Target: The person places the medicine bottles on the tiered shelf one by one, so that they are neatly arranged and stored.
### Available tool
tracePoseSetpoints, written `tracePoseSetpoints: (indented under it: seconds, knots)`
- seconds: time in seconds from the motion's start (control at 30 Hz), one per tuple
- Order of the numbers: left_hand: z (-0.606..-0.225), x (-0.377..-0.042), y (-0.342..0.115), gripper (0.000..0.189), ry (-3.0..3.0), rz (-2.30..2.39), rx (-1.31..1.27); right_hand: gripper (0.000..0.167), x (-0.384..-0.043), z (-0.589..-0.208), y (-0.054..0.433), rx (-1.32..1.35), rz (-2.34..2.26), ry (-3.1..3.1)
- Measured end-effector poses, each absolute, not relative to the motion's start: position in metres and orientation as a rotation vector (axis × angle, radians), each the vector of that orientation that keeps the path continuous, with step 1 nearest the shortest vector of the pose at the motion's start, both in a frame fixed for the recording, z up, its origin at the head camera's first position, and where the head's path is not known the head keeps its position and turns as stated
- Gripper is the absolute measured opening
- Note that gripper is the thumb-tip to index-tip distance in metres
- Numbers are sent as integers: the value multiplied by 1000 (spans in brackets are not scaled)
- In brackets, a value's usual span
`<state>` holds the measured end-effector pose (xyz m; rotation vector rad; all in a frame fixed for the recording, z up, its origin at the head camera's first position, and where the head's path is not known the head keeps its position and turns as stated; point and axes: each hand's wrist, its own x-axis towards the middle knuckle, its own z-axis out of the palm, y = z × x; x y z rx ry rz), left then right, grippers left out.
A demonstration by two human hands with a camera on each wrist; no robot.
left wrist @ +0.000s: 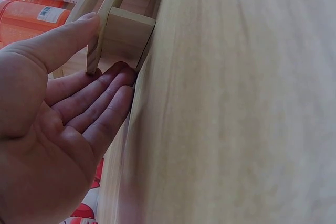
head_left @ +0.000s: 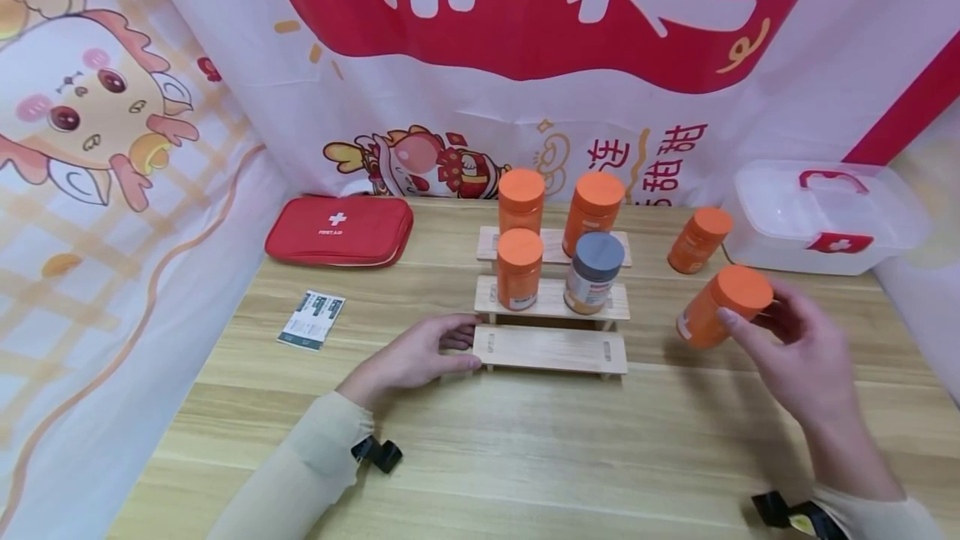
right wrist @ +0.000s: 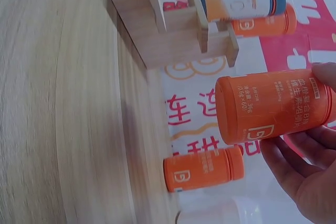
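My right hand (head_left: 806,352) holds an orange supplement bottle (head_left: 712,311) near its lid, thumb on one side and fingers on the other, tilted over the right part of the table. In the right wrist view that bottle (right wrist: 268,106) shows white lettering. My left hand (head_left: 427,352) is at the left end of the stepped wooden stand (head_left: 551,348), thumb and fingers about its lowest step. The left wrist view has the thumb at one corner of that board (left wrist: 100,45), fingertips by its leg. Upper steps bear several orange bottles (head_left: 519,269) and one grey-lidded bottle (head_left: 592,273).
Another orange bottle (head_left: 700,240) stands right of the stand, beside a white lidded first-aid box (head_left: 810,248). A red first-aid pouch (head_left: 337,232) lies at the back left, with a blister-pack-like card (head_left: 311,319) in front. A printed cloth (head_left: 420,98) hangs behind the table.
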<state>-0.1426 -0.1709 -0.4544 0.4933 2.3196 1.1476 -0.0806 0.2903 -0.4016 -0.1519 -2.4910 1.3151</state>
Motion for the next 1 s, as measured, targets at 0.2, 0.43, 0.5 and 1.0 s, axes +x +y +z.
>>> tracePoseSetpoints:
  seconds: [0.2, 0.43, 0.5, 1.0]
  knots:
    - [-453, -141, -171, 72, 2308, 1156, 481, 60, -78, -403, 277, 11, 1333, -2453]
    - [-453, -142, -171, 71, 2300, 1162, 482, 59, -76, -400, 262, 141, 1349, -2418]
    - [-453, -142, -170, 71, 2296, 1166, 478, 59, -75, -399, 258, 175, 1344, -2432]
    - [-456, -143, -171, 71, 2310, 1161, 506, 57, -72, -395, 229, 321, 1443, -2502]
